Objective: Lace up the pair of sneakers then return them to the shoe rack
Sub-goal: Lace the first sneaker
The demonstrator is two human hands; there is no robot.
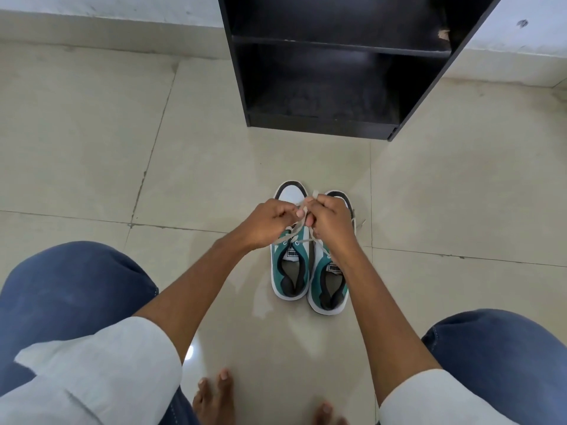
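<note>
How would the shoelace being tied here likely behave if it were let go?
The lace looks flat and floppy, so it would probably slump onto the left sneaker. Both hands pinch it taut; released, it may loosen. It seems very light.

A person wears blue jeans [70, 289], a pale grey shirt with sleeves [101, 372] rolled above the forearms at seven and five o'clock, and goes barefoot.

Both arms are extended fwd toward 12 o'clock; left hand [266, 221] & right hand [329, 220] are held fisted, knuckles touching, fingers pinched shut.
</note>
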